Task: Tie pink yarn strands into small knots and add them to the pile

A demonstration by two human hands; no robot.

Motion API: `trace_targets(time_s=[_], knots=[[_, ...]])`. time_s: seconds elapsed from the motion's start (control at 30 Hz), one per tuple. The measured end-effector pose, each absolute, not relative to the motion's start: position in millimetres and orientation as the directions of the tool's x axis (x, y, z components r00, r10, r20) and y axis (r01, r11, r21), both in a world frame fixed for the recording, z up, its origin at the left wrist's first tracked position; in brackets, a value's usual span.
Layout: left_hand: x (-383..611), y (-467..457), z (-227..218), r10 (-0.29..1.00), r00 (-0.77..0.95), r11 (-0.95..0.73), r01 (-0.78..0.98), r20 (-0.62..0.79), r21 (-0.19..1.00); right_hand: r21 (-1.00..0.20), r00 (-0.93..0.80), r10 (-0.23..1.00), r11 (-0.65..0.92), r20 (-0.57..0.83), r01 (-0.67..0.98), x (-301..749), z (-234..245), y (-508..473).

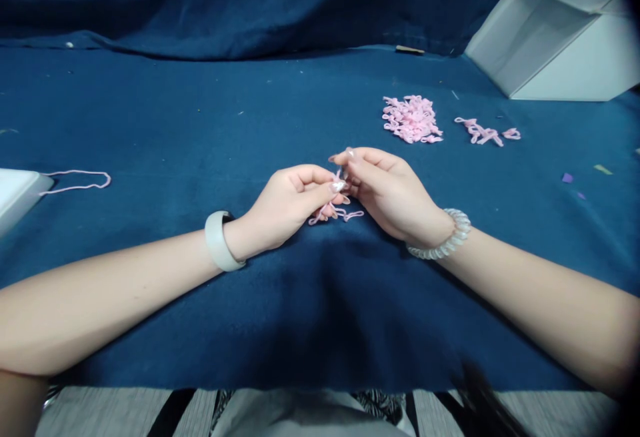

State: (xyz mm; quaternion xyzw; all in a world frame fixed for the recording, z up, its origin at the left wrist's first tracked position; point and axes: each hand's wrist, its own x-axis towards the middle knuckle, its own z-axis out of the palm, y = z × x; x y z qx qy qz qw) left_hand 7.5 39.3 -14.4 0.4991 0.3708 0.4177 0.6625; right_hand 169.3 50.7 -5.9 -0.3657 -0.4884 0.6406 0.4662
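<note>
Pink yarn piece between the two hands, slightly nearer the left, its loose tail running crosswise toward the right, just under the left fingertips. Left hand curled nearly shut, fingertips pinching that yarn; right hand also curled almost closed, just beyond it, any hold hidden by the fingers. Up and right of the yarn piece, one heap of pink yarn loops and one short pink tangle; far left of it, one single pink strand on the blue cloth, beside one white box
</note>
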Motion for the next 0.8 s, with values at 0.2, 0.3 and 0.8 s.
trace_targets(time_s=[0.2, 0.3, 0.8], knots=[[5.3, 39.5, -5.7, 0.969, 0.223, -0.046, -0.252, 0.104, 0.967, -0.989, -0.377, 0.924, 0.012, 0.066, -0.145, 169.4, -7.7, 47.8], [3.4, 42.6, 2.1, 0.973, 0.146, -0.133, -0.275, 0.178, 0.952, -0.997, -0.454, 0.889, 0.072, 0.056, 0.018, 169.1, -3.5, 42.6], [-8.1, 63.4, -1.2, 0.999, 0.024, -0.027, -0.382, 0.039, 0.924, -0.974, -0.712, 0.702, 0.174, 0.020, 0.145, 188.0, 16.7, 49.7]])
